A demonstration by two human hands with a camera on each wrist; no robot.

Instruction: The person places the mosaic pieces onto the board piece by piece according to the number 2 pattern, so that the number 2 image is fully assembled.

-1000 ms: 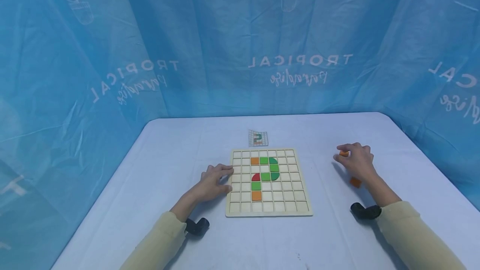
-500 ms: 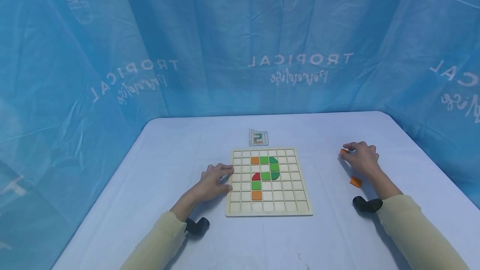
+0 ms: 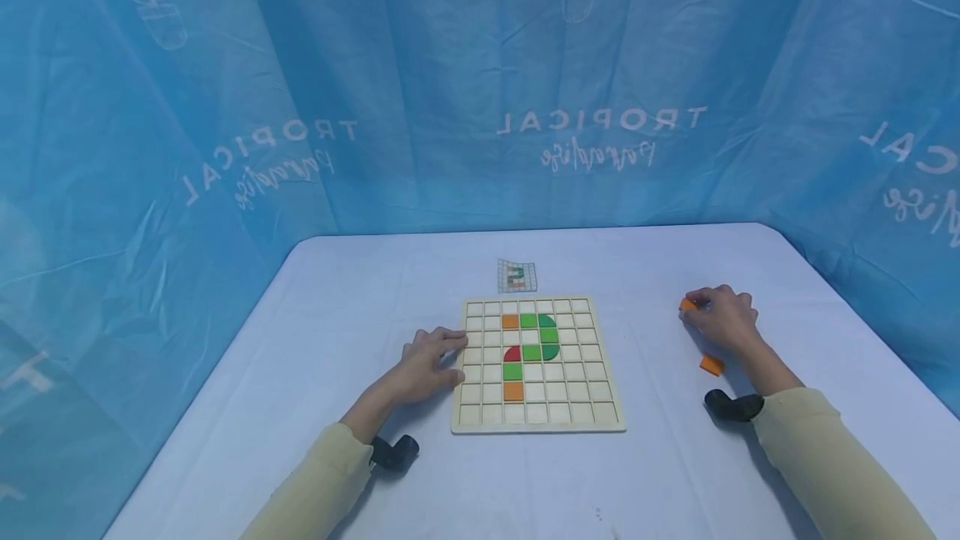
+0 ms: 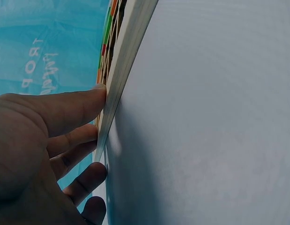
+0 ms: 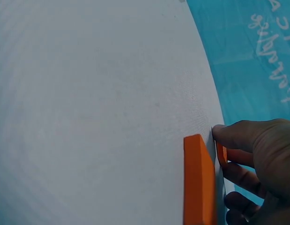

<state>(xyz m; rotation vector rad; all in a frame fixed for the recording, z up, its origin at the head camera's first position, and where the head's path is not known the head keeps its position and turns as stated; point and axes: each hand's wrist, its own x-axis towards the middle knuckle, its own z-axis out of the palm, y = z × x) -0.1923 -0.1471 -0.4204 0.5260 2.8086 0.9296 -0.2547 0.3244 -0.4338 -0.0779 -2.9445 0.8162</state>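
Note:
My left hand (image 3: pixel 427 367) rests along the left edge of a square wooden grid board (image 3: pixel 540 417), thumb and fingertips on its rim. Close up, the thumb lies at the board's side (image 4: pixel 123 61) with the fingers loosely spread. Off to the right, my right hand (image 3: pixel 722 319) pinches a small orange square tile (image 3: pixel 687 305) between thumb and fingers at the table. The right wrist view shows part of this tile (image 5: pixel 221 153) behind the thumb. A second orange tile (image 3: pixel 712 365) lies loose nearer me, below the right hand.
Orange, green and red pieces form a hooked figure on the board, including a red quarter-round (image 3: pixel 512 354) and an orange square (image 3: pixel 513 391). Behind the board lies a small pattern card (image 3: pixel 517 277). A blue printed curtain (image 3: pixel 450 182) surrounds the white-covered table (image 3: pixel 360 273).
My right hand has shifted slightly right, and its thumb and fingers have come together on the far orange tile. The left hand stays at the board's edge.

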